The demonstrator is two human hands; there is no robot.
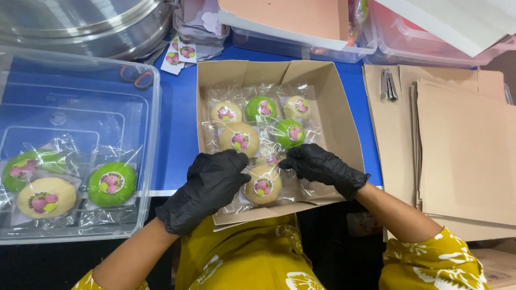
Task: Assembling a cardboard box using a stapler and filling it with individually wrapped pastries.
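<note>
Nearest us are our own yellow flowered sleeves [430, 266], and from them our two black-gloved hands reach into the open cardboard box [338, 121]. Our left hand [209, 188] curls over the near left edge of a wrapped cream bun [263, 184], fingers bent and pressing on the clear wrapper. Our right hand [322, 165] pinches the same wrapper at its upper right, fingertips drawn narrow together. So we hold this bun between both hands, low in the box's near row, just touching the packets behind it.

Beyond it sit five more wrapped buns: a larger cream one [239, 138] and a green one [290, 132] in the middle row, then two cream and one green bun [261, 108] at the back. Left of the box stands a clear plastic tub [153, 107] with three more buns; right of it lies a stack of flat cardboard [462, 145].

We judge the main risk to be crowding: the wrappers overlap, so pushing down could squash the bun or crumple its neighbour's wrapper. The box's near flap hangs over the table edge, and leaning on it could tip the box toward us.
</note>
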